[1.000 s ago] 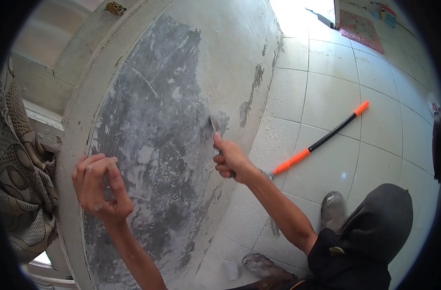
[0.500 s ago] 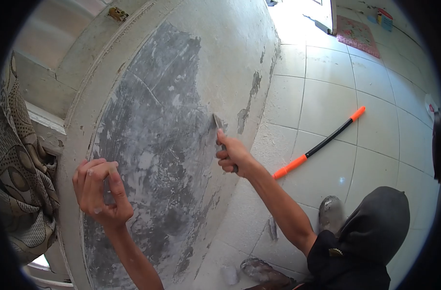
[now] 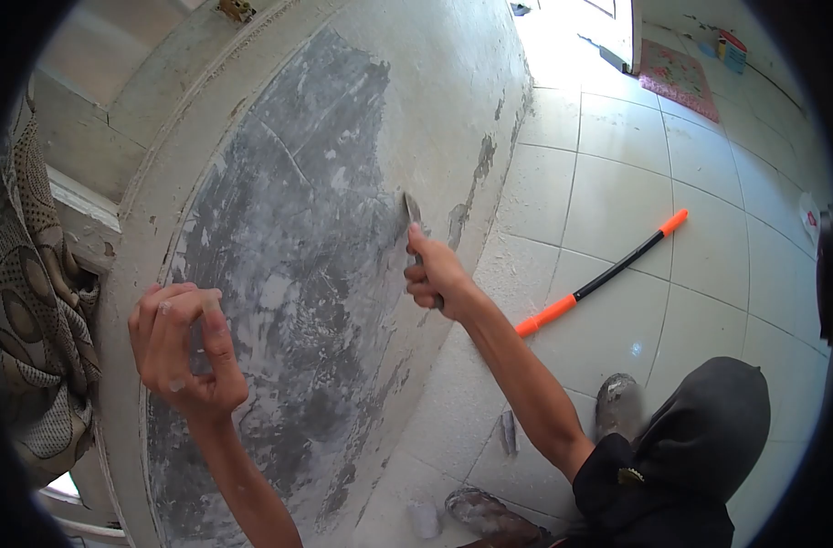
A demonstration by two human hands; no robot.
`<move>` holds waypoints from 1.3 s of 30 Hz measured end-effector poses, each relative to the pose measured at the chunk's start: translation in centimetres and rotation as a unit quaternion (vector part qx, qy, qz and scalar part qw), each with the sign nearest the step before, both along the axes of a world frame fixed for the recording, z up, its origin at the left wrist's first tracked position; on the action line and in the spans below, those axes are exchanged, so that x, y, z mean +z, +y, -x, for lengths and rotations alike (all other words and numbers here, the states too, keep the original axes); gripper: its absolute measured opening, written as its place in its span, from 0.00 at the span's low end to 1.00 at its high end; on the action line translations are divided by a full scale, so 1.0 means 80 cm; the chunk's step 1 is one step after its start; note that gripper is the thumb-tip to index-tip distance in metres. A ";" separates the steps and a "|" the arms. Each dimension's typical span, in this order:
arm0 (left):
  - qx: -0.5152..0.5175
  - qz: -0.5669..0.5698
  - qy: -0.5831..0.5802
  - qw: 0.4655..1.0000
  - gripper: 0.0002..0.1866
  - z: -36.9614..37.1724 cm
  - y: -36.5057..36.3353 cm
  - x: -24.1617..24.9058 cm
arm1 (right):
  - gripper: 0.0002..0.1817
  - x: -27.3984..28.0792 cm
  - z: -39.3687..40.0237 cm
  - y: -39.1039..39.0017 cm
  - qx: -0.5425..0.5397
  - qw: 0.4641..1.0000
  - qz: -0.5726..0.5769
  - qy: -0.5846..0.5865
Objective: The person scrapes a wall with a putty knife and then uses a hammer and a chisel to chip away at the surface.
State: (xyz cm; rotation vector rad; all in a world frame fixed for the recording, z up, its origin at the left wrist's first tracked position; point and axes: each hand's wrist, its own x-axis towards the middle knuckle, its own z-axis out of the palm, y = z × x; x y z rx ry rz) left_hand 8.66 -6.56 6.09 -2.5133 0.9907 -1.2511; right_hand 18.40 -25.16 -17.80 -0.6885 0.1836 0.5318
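My right hand (image 3: 439, 274) is wrapped around the handle of a putty knife (image 3: 409, 206). Its thin blade points up and meets the wall (image 3: 316, 210) where a bare grey patch borders the pale paint. To the left, my left hand (image 3: 188, 342) is by the left edge of the grey patch. Its fingers are curled, the thumb tip close against them, and nothing shows in the loop they form. White dust marks its fingers. Scratches and leftover pale flecks cover the grey surface.
An orange and black rod (image 3: 608, 274) lies across the tiled floor (image 3: 709, 265) at right. Patterned cloth (image 3: 42, 347) hangs at far left. Dust and scraps lie along the wall's foot near my shoes (image 3: 620, 406). A pink mat (image 3: 677, 78) lies near the doorway.
The putty knife and my right hand have shifted slightly up along the patch's edge. My left hand keeps its curled shape. The view has moved a little.
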 end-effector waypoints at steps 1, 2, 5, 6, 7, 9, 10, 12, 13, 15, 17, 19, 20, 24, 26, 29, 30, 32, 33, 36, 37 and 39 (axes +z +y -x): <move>0.000 0.003 -0.007 1.000 0.07 0.001 -0.001 0.001 | 0.24 0.007 0.023 0.002 0.018 1.000 0.014 0.012; -0.004 -0.002 -0.005 1.000 0.06 0.002 -0.002 0.001 | 0.25 0.016 0.048 0.009 0.059 0.998 0.002 0.013; 0.000 -0.004 -0.003 1.000 0.06 -0.003 -0.004 0.001 | 0.25 -0.003 0.014 0.011 -0.010 1.000 0.010 0.004; 0.009 -0.004 -0.001 1.000 0.06 -0.001 -0.003 0.000 | 0.25 -0.008 -0.011 0.000 -0.030 0.999 -0.019 0.001; 0.009 -0.009 0.005 1.000 0.06 0.002 -0.002 -0.001 | 0.26 -0.011 -0.022 -0.007 -0.020 0.998 -0.032 -0.042; -0.001 0.001 -0.003 1.000 0.06 -0.001 -0.004 0.001 | 0.26 0.001 0.016 -0.009 0.026 1.000 -0.005 -0.001; -0.003 0.005 -0.009 1.000 0.06 -0.002 -0.004 0.002 | 0.26 0.012 0.041 -0.001 0.075 0.997 0.001 0.021; -0.011 -0.011 -0.007 1.000 0.07 -0.001 -0.002 0.000 | 0.25 0.005 0.030 0.002 0.051 0.999 -0.007 -0.009; -0.008 -0.011 -0.001 1.000 0.07 -0.002 -0.003 -0.003 | 0.25 -0.003 0.005 -0.002 0.004 1.000 -0.012 -0.009; 0.018 0.007 0.000 1.000 0.08 -0.002 -0.005 -0.002 | 0.24 -0.024 -0.014 -0.004 -0.029 0.999 -0.035 -0.028; 0.008 -0.003 -0.011 1.000 0.08 0.000 -0.003 0.000 | 0.25 0.001 0.012 -0.008 0.031 0.999 -0.004 0.005; -0.001 -0.013 -0.014 1.000 0.08 -0.004 -0.002 -0.001 | 0.25 0.010 0.044 0.006 0.096 0.995 0.003 0.004; 0.001 -0.008 -0.013 1.000 0.08 -0.004 -0.002 0.000 | 0.24 0.006 0.029 0.001 0.050 0.999 0.002 0.012; 0.016 -0.005 -0.007 1.000 0.08 -0.003 -0.004 -0.002 | 0.24 -0.019 -0.002 -0.015 0.005 1.000 -0.031 0.002; 0.006 -0.006 -0.016 1.000 0.08 -0.001 -0.004 -0.001 | 0.25 0.007 0.040 -0.007 0.077 0.997 -0.009 0.029; -0.002 -0.009 -0.011 1.000 0.07 -0.005 -0.003 0.000 | 0.25 -0.013 0.000 0.000 0.004 1.000 0.003 0.019; 0.001 -0.003 -0.003 1.000 0.07 -0.003 -0.003 -0.001 | 0.25 -0.019 -0.029 -0.014 -0.043 0.999 -0.002 0.018; 0.000 -0.008 0.000 1.000 0.07 0.000 -0.001 -0.002 | 0.25 -0.016 -0.030 -0.027 -0.004 1.000 -0.027 -0.002; -0.003 -0.004 -0.005 1.000 0.07 -0.001 -0.003 -0.001 | 0.25 -0.008 -0.008 -0.020 -0.006 1.000 0.002 0.024; -0.008 -0.001 -0.001 1.000 0.07 -0.001 -0.002 0.000 | 0.23 -0.001 0.022 -0.026 0.120 0.993 -0.001 -0.010; -0.006 -0.006 0.005 1.000 0.07 -0.001 -0.002 -0.002 | 0.23 -0.018 0.010 -0.045 0.152 0.988 0.004 -0.030; 0.012 0.013 -0.005 1.000 0.07 -0.003 -0.003 -0.004 | 0.23 -0.032 0.010 -0.044 0.136 0.989 0.006 -0.065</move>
